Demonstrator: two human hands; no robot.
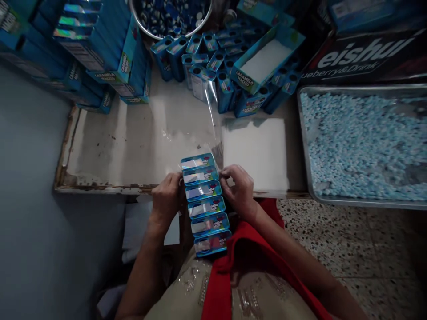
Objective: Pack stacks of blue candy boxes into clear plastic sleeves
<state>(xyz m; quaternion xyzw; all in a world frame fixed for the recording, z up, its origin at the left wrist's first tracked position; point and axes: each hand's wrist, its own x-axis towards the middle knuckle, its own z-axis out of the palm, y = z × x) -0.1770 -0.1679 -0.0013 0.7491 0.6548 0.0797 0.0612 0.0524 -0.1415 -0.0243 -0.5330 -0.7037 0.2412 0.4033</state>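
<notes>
In the head view, a row of six blue candy packs (204, 206) ran from over the front edge of the worktable (133, 146) back toward the person's waist, their printed faces up under clear plastic film (211, 104). The film stretched forward from the row's far end toward the upright packs. The right hand (238, 186) was beside the far right side of the row, thumb and forefinger pinched together on the film's edge. The left hand (167, 195) was curled at the opposite side, its fingertips partly hidden against the row, so whether they pinched anything could not be told.

Beyond, upright blue containers (225, 91) stood in a cluster, with an open "CARAMELO MACIZO" carton (245, 79) tilted on top of them. A metal bowl (136, 20) of small blue and white pieces stood behind, and stacked blue packs (113, 49) rose at the left. A white sheet (255, 155) lay on the table near the right hand; farther right, a metal tray (307, 146) held small pale-blue candies (360, 142), in front of a black printed box (363, 55). A red strip of cloth (216, 289) crossed the person's beige top (187, 289).
</notes>
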